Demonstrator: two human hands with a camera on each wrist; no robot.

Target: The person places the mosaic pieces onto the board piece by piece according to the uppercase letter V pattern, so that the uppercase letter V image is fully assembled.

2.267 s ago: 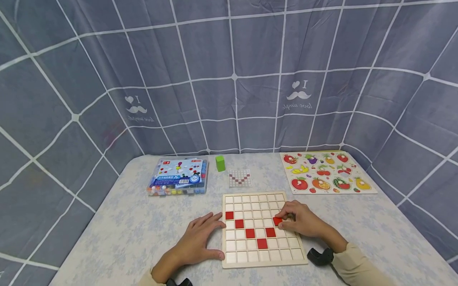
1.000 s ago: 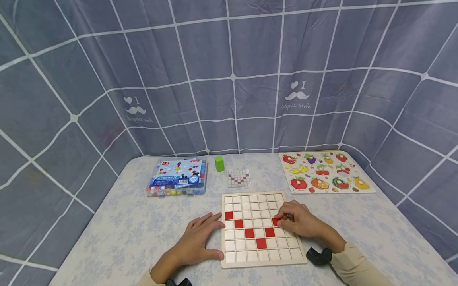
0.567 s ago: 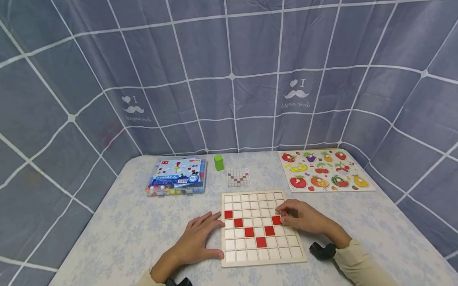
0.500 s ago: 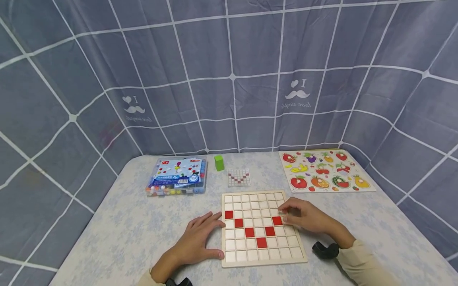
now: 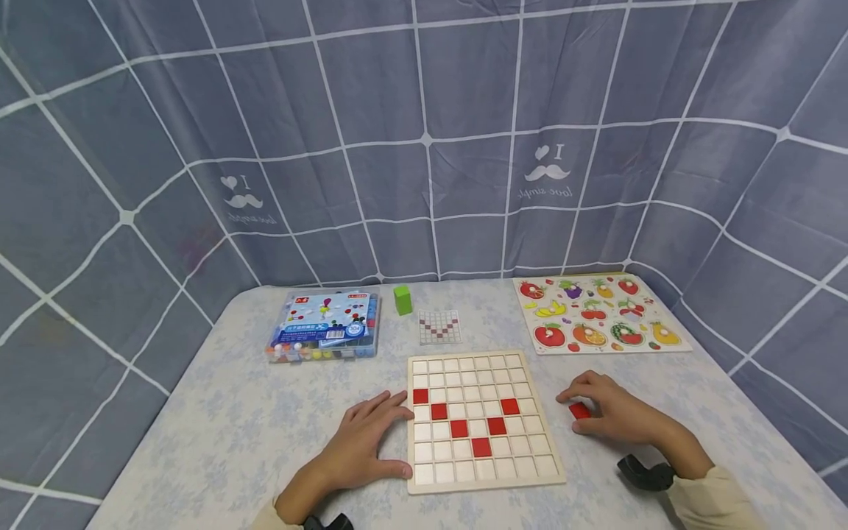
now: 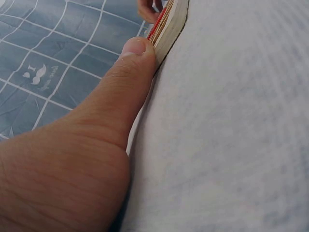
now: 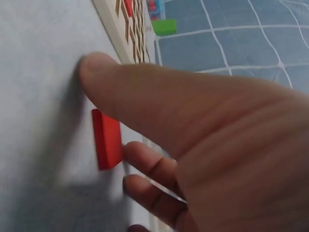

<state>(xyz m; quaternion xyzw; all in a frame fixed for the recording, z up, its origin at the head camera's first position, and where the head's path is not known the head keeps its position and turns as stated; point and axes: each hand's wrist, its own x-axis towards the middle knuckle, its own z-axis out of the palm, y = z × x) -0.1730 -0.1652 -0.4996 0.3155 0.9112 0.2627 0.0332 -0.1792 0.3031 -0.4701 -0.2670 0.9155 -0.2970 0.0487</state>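
Observation:
A wooden grid board point(image 5: 486, 475) lies on the table; several red square tiles point(image 5: 481, 447) sit in its cells as a V shape. At its left edge, my left hand point(image 5: 361, 445) rests with fingers spread, fingertips and thumb against the rim; in the left wrist view the thumb point(image 6: 135, 58) presses the board's side. Right of the board, my right hand point(image 5: 619, 412) hovers over a loose red tile point(image 5: 579, 411). Its thumb and fingers stand around that tile with gaps showing, the loose red tile point(image 7: 108, 140) lying on the table in the right wrist view.
Behind the board lies a small pattern card point(image 5: 439, 327) with a printed V, and a green block point(image 5: 403, 300) stands near it. A clear plastic box point(image 5: 324, 324) of colourful pieces is at back left, a fruit puzzle board point(image 5: 599, 314) at back right.
My right hand has let go of the tile in the board's right part and moved right, off the board, to a loose red tile. My left hand stays in place.

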